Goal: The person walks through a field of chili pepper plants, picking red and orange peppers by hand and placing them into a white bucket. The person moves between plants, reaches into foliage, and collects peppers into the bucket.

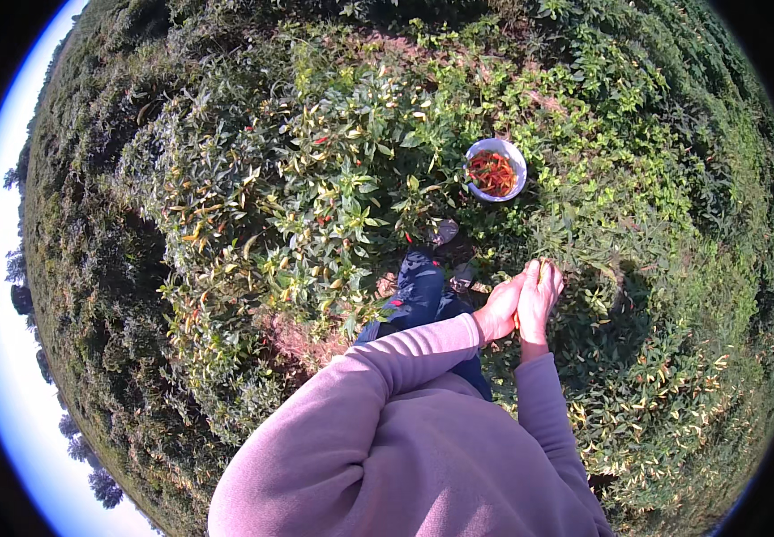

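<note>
My left hand (499, 306) and my right hand (538, 301) are pressed together in front of me, to the right of my legs. Between them they hold peppers (516, 320); only small orange and yellowish bits show at the palms, and the fingers hide the rest. Beyond the hands, a white bucket (521, 168) stands among low greenery, with red and orange chili peppers (491, 173) inside. To the left of my legs grows a chili pepper plant (333, 208) bearing pale yellow, orange and a few red fruits.
My legs in dark blue trousers (420, 288) and a shoe (444, 231) are close to the plants. More pepper plants (655, 416) with pale fruits grow at the lower right. Bare reddish soil (299, 339) shows at the left. Dense foliage surrounds the spot.
</note>
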The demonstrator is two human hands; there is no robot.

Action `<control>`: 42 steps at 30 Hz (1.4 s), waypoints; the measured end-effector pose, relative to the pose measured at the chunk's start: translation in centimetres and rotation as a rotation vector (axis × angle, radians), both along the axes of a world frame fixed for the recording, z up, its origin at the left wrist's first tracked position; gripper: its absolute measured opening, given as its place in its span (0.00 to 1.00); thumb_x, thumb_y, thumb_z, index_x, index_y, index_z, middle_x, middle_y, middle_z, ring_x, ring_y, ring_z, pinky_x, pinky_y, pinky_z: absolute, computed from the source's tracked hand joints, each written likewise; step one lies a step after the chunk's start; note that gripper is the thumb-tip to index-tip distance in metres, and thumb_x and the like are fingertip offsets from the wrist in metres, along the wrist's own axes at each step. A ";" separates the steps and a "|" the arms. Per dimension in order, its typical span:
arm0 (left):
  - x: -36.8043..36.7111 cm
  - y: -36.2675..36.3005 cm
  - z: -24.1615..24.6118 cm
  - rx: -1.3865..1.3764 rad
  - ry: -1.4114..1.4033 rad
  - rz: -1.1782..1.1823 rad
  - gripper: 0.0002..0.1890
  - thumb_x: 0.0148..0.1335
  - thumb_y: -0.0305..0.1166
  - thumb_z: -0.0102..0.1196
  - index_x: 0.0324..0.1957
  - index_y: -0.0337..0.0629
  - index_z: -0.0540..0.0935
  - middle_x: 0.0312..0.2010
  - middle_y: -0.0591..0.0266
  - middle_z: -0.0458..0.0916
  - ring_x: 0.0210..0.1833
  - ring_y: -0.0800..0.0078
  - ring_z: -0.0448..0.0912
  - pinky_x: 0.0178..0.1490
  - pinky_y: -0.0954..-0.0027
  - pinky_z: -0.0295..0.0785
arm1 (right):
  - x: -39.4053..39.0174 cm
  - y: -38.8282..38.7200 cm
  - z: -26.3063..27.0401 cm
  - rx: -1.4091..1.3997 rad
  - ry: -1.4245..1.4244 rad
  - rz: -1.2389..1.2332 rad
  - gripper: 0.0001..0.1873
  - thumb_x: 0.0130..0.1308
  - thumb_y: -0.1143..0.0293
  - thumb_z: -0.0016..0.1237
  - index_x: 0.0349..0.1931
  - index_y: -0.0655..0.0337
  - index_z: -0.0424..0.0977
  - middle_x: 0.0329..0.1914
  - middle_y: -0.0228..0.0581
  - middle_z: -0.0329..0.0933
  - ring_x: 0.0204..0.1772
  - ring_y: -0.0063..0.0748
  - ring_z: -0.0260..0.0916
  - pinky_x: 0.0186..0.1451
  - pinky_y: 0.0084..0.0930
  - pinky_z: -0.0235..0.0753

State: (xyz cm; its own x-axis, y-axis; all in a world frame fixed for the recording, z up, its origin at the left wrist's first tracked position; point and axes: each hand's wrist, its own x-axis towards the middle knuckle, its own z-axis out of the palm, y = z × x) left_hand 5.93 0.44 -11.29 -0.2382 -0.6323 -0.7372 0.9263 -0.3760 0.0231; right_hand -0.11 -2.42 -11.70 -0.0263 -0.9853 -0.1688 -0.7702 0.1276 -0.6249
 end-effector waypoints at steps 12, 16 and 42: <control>2.8 -7.2 -14.9 -0.226 0.216 -0.072 0.14 0.65 0.41 0.41 0.44 0.43 0.72 0.40 0.65 0.74 0.44 0.73 0.72 0.51 0.71 0.68 | 2.7 -8.1 -9.3 0.000 0.261 0.044 0.34 0.53 0.49 0.47 0.53 0.65 0.61 0.52 0.51 0.62 0.56 0.50 0.56 0.60 0.43 0.53; 6.1 -12.0 -23.0 0.119 0.140 -0.142 0.12 0.61 0.42 0.47 0.33 0.45 0.73 0.22 0.64 0.73 0.23 0.71 0.73 0.25 0.72 0.70 | 3.4 -9.3 -13.3 -0.066 -0.110 -0.131 0.29 0.55 0.63 0.50 0.54 0.69 0.58 0.50 0.55 0.62 0.53 0.53 0.59 0.56 0.39 0.60; 15.0 -20.7 -53.5 0.277 -0.677 -0.517 0.24 0.55 0.23 0.40 0.56 0.32 0.57 0.51 0.45 0.66 0.50 0.48 0.70 0.50 0.48 0.72 | 6.3 19.3 -18.8 0.754 0.000 -0.276 0.32 0.49 0.53 0.54 0.50 0.63 0.64 0.49 0.46 0.62 0.53 0.46 0.58 0.56 0.39 0.57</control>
State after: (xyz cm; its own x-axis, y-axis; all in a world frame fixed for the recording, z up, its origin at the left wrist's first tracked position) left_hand 20.91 -20.28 -64.83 0.0973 -0.3449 -0.9336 0.4609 -0.8158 0.3494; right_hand 6.21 16.93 -30.51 -0.2522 -0.5637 -0.7865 -0.6492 0.7013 -0.2944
